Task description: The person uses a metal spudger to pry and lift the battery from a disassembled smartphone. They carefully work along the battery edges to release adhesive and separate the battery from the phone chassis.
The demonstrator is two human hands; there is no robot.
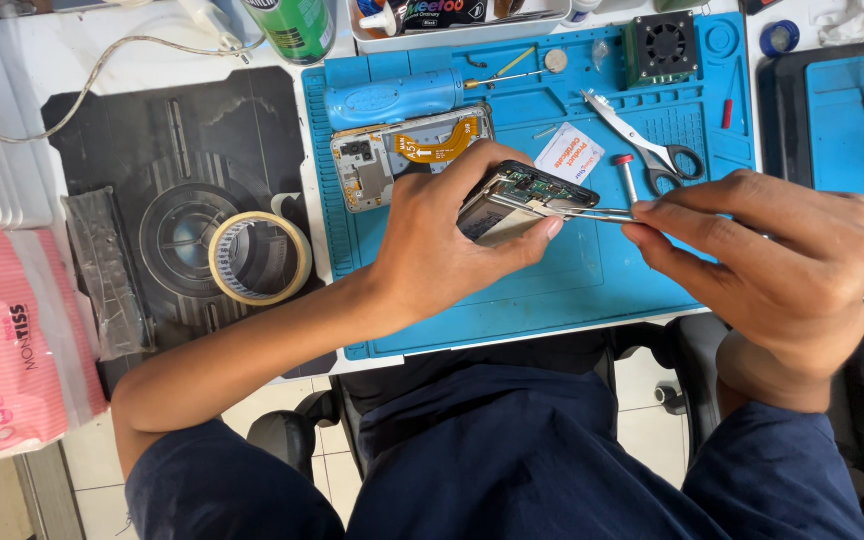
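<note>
The opened phone (517, 200) sits tilted above the blue mat (552, 290), gripped by the left hand (432, 250). The right hand (772, 260) pinches tweezers (592, 212) touching its edge. A phone frame (402, 155), scissors (647, 140) and tape roll (259, 258) lie around on the counter (72, 60); the phone's lower part is hidden by fingers.

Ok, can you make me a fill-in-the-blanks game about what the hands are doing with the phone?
1. The left hand holds an opened ____ above the blue mat.
2. The right hand pinches metal ____ that point into it.
3. On the black mat lies a roll of ____.
4. The scissors lie on the ____ mat.

Missing words: phone; tweezers; tape; blue
</note>
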